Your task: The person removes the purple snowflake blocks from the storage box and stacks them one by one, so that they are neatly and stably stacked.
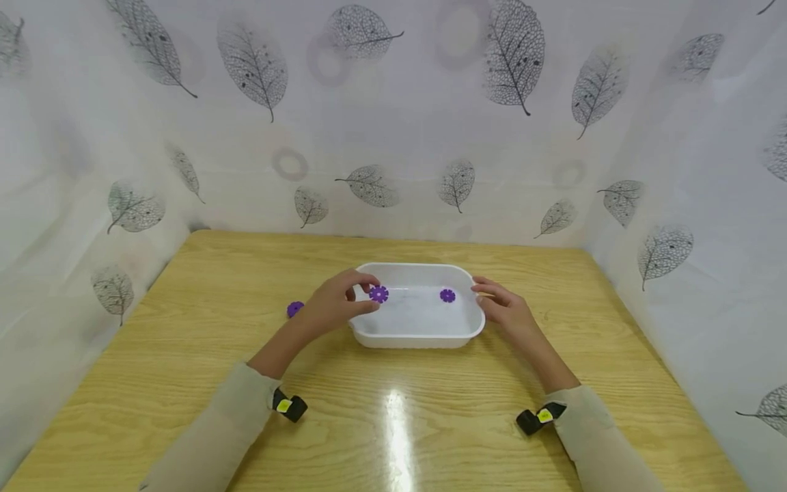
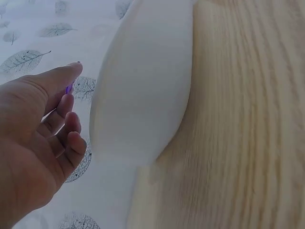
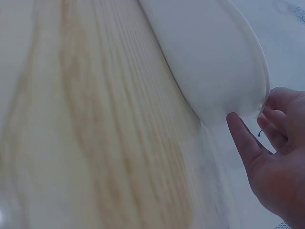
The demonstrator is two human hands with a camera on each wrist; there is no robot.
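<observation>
A white plastic tray (image 1: 418,336) with rounded corners sits on the wooden table between both hands. Over its left end, the left hand (image 1: 341,301) pinches a purple snowflake disc (image 1: 378,294) between thumb and fingertips. Only a purple sliver of that disc (image 2: 69,89) shows past the thumb in the left wrist view. The right hand (image 1: 507,309) holds the tray's right end, thumb against the outer wall and fingers at the rim. A second purple disc (image 1: 447,296) lies inside the tray, toward its right. Another purple disc (image 1: 296,309) is on the table, partly hidden by the left wrist.
The wooden table (image 1: 393,424) reaches back to a pale curtain (image 1: 399,123) printed with grey leaves, which also hangs along both sides. A black strap with a small camera (image 1: 290,404) is on the left wrist, and a similar camera (image 1: 535,418) on the right.
</observation>
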